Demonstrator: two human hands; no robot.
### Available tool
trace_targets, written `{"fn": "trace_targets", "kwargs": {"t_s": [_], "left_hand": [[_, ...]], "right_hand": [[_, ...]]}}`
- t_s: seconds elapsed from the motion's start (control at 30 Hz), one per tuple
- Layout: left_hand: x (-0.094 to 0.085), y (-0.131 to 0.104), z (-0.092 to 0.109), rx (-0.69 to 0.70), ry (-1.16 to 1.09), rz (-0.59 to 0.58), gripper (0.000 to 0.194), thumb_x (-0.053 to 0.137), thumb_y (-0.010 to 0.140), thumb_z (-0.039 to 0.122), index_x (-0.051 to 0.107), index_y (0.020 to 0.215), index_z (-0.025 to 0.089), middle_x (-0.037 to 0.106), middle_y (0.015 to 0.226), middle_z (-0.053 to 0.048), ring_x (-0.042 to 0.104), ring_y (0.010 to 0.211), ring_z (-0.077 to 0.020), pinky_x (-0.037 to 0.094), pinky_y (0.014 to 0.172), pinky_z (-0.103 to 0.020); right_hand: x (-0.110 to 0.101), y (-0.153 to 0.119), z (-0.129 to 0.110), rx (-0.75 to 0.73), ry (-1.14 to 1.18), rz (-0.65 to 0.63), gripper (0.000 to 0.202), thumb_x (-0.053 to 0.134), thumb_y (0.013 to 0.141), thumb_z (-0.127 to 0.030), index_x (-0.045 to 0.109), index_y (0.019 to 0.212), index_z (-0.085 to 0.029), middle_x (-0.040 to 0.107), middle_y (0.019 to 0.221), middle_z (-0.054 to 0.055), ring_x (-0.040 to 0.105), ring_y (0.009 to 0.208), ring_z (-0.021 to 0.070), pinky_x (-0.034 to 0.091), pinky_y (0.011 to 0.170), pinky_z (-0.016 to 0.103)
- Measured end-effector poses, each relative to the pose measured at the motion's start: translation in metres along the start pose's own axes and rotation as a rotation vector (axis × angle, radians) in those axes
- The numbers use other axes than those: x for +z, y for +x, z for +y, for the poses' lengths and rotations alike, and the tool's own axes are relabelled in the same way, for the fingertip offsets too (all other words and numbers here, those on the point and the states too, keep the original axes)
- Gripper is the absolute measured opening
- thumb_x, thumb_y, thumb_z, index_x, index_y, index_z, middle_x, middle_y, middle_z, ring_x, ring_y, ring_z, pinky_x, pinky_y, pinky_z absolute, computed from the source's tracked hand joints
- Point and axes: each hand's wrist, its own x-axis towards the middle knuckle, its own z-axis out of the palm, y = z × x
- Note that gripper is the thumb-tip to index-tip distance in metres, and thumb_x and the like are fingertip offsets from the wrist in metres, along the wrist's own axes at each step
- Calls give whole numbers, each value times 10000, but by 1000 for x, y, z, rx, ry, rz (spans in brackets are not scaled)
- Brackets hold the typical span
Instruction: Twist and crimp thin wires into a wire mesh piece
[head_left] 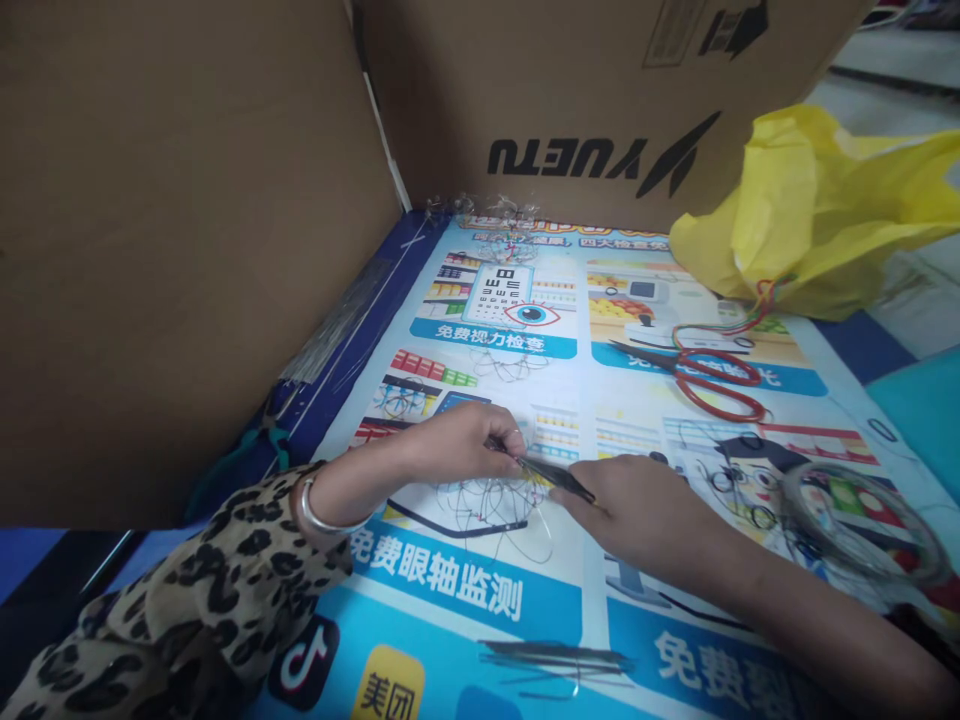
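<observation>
My left hand [480, 440] is closed in a pinch above the printed sheet. Its fingertips meet a thin wire tangle [491, 508], whose loops hang below and spread toward the right. My right hand [634, 505] is wrapped round a dark, narrow, pointed tool [559, 478] that looks like tweezers or slim pliers. The tool's tip reaches the left fingertips; what exactly it touches there is too small to make out. A loose bundle of thin dark strips [555, 655] lies on the sheet nearer to me.
Red-handled scissors [720, 380] lie right of centre, below a yellow plastic bag [810, 200] with coloured cords. A wire coil [926, 545] sits at right. Teal-handled pliers [262, 440] lie left. Cardboard walls [187, 250] enclose the left and back. More wire loops [510, 365] lie farther off.
</observation>
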Motion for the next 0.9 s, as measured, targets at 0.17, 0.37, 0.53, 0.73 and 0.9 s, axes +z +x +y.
{"fn": "trace_targets", "kwargs": {"t_s": [0.17, 0.37, 0.53, 0.73, 0.9], "left_hand": [[1, 0, -3, -10, -49, -1, 83, 611, 704, 196, 591, 753, 132, 538, 707, 16, 455, 594, -68, 347, 527, -174], [1, 0, -6, -17, -90, -5, 118, 612, 713, 238, 578, 750, 132, 516, 668, 24, 421, 549, -62, 326, 488, -175], [0, 0, -6, -4, -71, -2, 121, 595, 721, 241, 589, 767, 130, 519, 678, 18, 416, 551, -63, 334, 499, -180], [0, 0, -7, 18, -37, -6, 105, 575, 733, 225, 604, 774, 133, 525, 676, 18, 419, 557, -65, 346, 523, -182], [0, 0, -8, 24, -42, -14, 98, 564, 742, 219, 601, 770, 133, 516, 668, 20, 411, 546, -63, 335, 506, -179]], "right_hand": [[-2, -1, -2, -7, 59, 0, 373, 363, 864, -415, 600, 677, -197, 637, 603, 30, 575, 548, 163, 175, 467, 252], [-2, -1, -5, 14, 72, 14, 380, 348, 871, -416, 619, 713, -202, 664, 655, 44, 590, 579, 173, 186, 481, 258], [-2, -1, -6, 19, 90, 17, 365, 351, 869, -401, 622, 716, -210, 667, 662, 39, 598, 591, 182, 188, 487, 259], [-3, 0, -6, 23, 112, -12, 400, 336, 871, -436, 602, 689, -199, 649, 634, 42, 592, 580, 182, 192, 476, 257], [-2, 0, -2, 27, 113, 3, 384, 344, 864, -463, 588, 721, -204, 644, 662, 43, 586, 602, 187, 204, 484, 257]]}}
